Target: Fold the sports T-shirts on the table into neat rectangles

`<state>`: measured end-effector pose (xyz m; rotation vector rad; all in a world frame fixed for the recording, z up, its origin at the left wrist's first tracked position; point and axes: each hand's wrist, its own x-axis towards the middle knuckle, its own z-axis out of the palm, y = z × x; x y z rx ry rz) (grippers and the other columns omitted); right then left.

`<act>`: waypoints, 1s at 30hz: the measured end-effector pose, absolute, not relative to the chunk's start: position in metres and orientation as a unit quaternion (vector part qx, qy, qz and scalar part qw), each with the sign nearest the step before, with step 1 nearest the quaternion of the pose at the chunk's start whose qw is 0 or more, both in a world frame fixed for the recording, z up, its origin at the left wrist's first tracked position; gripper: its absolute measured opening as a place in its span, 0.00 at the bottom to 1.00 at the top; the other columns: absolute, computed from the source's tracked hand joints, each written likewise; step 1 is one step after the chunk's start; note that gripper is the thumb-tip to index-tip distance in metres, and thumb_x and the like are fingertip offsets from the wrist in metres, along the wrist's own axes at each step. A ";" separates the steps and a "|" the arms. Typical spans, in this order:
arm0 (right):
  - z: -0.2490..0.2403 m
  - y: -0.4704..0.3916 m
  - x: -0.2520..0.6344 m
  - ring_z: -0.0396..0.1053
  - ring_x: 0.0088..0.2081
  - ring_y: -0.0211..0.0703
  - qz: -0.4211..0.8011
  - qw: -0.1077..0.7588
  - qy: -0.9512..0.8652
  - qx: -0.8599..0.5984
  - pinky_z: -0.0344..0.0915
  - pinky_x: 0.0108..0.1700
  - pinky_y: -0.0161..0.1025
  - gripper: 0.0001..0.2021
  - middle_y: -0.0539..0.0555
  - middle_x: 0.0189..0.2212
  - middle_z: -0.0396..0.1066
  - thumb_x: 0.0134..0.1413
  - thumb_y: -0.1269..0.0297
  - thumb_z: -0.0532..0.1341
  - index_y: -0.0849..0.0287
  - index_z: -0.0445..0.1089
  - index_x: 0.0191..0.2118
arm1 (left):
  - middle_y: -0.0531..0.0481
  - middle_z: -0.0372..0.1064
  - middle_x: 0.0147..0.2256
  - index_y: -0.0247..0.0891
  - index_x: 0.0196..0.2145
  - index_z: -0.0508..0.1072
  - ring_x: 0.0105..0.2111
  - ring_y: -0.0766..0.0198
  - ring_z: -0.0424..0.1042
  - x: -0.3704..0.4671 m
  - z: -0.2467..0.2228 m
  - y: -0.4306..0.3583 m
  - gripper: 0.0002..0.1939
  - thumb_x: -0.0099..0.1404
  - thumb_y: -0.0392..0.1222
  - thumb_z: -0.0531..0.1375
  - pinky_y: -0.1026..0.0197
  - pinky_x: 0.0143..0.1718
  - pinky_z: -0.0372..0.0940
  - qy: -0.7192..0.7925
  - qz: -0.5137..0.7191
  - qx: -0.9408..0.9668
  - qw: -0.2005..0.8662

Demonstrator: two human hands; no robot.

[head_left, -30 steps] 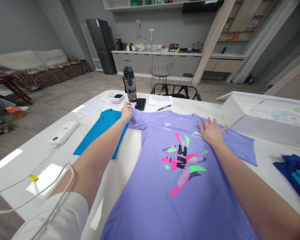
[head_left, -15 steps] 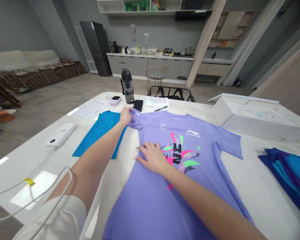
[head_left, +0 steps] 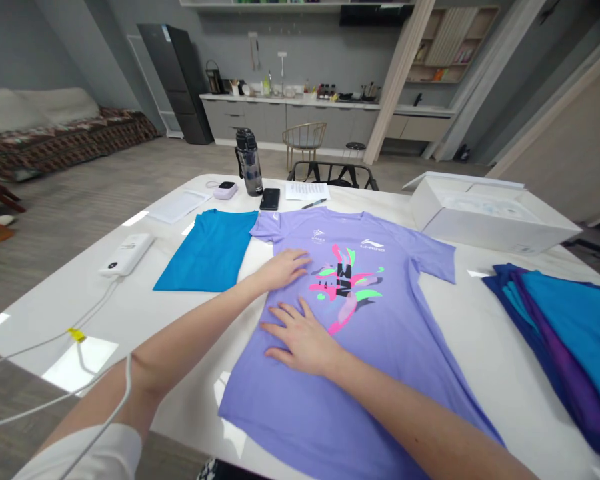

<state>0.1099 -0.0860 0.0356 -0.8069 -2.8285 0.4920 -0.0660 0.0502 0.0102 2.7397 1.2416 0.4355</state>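
Note:
A light purple T-shirt point(head_left: 380, 360) with a colourful print lies spread face up on the white table, its collar toward the far side. My left hand point(head_left: 283, 269) rests on the shirt's left side below the sleeve, fingers stretched toward the print. Nearer to me, my right hand point(head_left: 303, 337) lies on the fabric left of the print, with its fingers spread. Neither hand grips anything. A folded blue garment point(head_left: 210, 253) is just left of the shirt's left sleeve.
White table point(head_left: 190, 393) holds a power bank point(head_left: 127, 255) with cables, a bottle point(head_left: 250, 163), a phone point(head_left: 270, 199), papers point(head_left: 307, 191) and a pen point(head_left: 314, 203). At right are an open white box point(head_left: 500, 223) and a stack of folded clothes point(head_left: 570, 333).
My left hand has let go of the left sleeve and moved down onto the shirt body. The sleeve now lies flat. My right hand has shifted slightly nearer to me. The view has shifted.

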 end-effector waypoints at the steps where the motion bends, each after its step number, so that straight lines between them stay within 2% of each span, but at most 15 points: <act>1: 0.037 -0.096 0.113 0.56 0.65 0.55 0.167 0.079 -0.949 -0.257 0.45 0.67 0.62 0.26 0.59 0.64 0.63 0.67 0.43 0.54 0.48 0.66 0.63 | 0.39 0.60 0.66 0.42 0.64 0.67 0.65 0.51 0.61 -0.063 0.008 0.036 0.24 0.76 0.50 0.50 0.45 0.66 0.54 0.407 0.133 0.902 0.053; 3: 0.038 -0.116 0.117 0.61 0.60 0.52 0.174 0.075 -0.955 -0.229 0.51 0.65 0.58 0.24 0.59 0.59 0.67 0.67 0.43 0.55 0.49 0.69 0.60 | 0.41 0.55 0.69 0.44 0.67 0.62 0.68 0.52 0.56 -0.060 0.003 0.008 0.26 0.77 0.52 0.47 0.43 0.68 0.49 0.414 0.113 0.902 0.051; 5: 0.038 -0.136 0.120 0.62 0.58 0.51 0.185 0.075 -0.958 -0.205 0.51 0.64 0.57 0.23 0.57 0.58 0.68 0.68 0.43 0.54 0.49 0.69 0.59 | 0.44 0.52 0.70 0.46 0.69 0.58 0.69 0.53 0.53 -0.059 -0.001 -0.019 0.27 0.77 0.54 0.44 0.42 0.69 0.45 0.426 0.095 0.899 0.045; 8: 0.037 -0.161 0.124 0.58 0.63 0.52 0.207 0.088 -0.957 -0.183 0.43 0.68 0.61 0.25 0.55 0.61 0.66 0.67 0.41 0.54 0.47 0.66 0.62 | 0.47 0.50 0.71 0.49 0.70 0.55 0.70 0.53 0.51 -0.056 -0.002 -0.049 0.29 0.77 0.58 0.43 0.42 0.70 0.43 0.449 0.080 0.890 0.024; 11: 0.037 -0.170 0.129 0.55 0.66 0.48 0.236 0.114 -0.951 -0.167 0.37 0.71 0.58 0.27 0.53 0.63 0.64 0.67 0.39 0.53 0.47 0.65 0.63 | 0.47 0.53 0.70 0.50 0.69 0.59 0.68 0.51 0.56 -0.050 0.002 -0.054 0.29 0.76 0.59 0.44 0.43 0.67 0.50 0.494 0.084 0.865 -0.002; 14: 0.036 -0.152 0.140 0.60 0.63 0.45 0.247 0.165 -0.932 -0.210 0.44 0.71 0.53 0.23 0.54 0.61 0.67 0.68 0.43 0.55 0.49 0.67 0.60 | 0.41 0.58 0.67 0.43 0.66 0.62 0.64 0.51 0.62 -0.043 0.008 -0.028 0.26 0.76 0.54 0.47 0.47 0.64 0.56 0.565 0.108 0.818 -0.024; 18: 0.032 -0.075 0.176 0.66 0.58 0.48 0.202 0.280 -0.868 -0.356 0.60 0.63 0.48 0.16 0.57 0.54 0.71 0.68 0.53 0.57 0.54 0.73 0.53 | 0.33 0.57 0.66 0.32 0.65 0.62 0.65 0.49 0.60 -0.028 0.016 0.038 0.25 0.73 0.44 0.51 0.48 0.64 0.56 0.642 0.136 0.754 -0.032; 22: 0.025 0.027 0.254 0.68 0.55 0.52 0.096 0.352 -0.755 -0.545 0.62 0.61 0.50 0.18 0.60 0.53 0.71 0.68 0.53 0.55 0.57 0.72 0.53 | 0.35 0.56 0.67 0.34 0.64 0.62 0.66 0.50 0.58 0.001 0.019 0.095 0.24 0.73 0.43 0.49 0.47 0.66 0.53 0.634 0.125 0.763 -0.015; 25: 0.019 0.089 0.327 0.64 0.60 0.54 0.039 0.337 -0.677 -0.653 0.57 0.65 0.48 0.23 0.64 0.56 0.70 0.69 0.53 0.51 0.63 0.69 0.57 | 0.36 0.54 0.68 0.37 0.65 0.62 0.67 0.48 0.55 0.027 0.015 0.125 0.26 0.75 0.49 0.48 0.41 0.67 0.49 0.621 0.103 0.777 0.009; 27: 0.015 0.118 0.369 0.63 0.62 0.54 0.052 0.278 -0.631 -0.723 0.56 0.66 0.47 0.26 0.67 0.59 0.68 0.70 0.54 0.45 0.66 0.66 0.61 | 0.36 0.51 0.70 0.38 0.66 0.61 0.69 0.45 0.51 0.041 0.011 0.143 0.29 0.75 0.54 0.45 0.36 0.67 0.47 0.624 0.086 0.776 0.032; 30: 0.005 0.144 0.411 0.61 0.65 0.53 0.079 0.213 -0.616 -0.754 0.55 0.66 0.46 0.29 0.68 0.63 0.65 0.71 0.55 0.40 0.68 0.64 0.63 | 0.37 0.46 0.72 0.40 0.69 0.57 0.71 0.43 0.46 0.057 0.002 0.167 0.34 0.74 0.59 0.40 0.30 0.67 0.43 0.632 0.062 0.769 0.069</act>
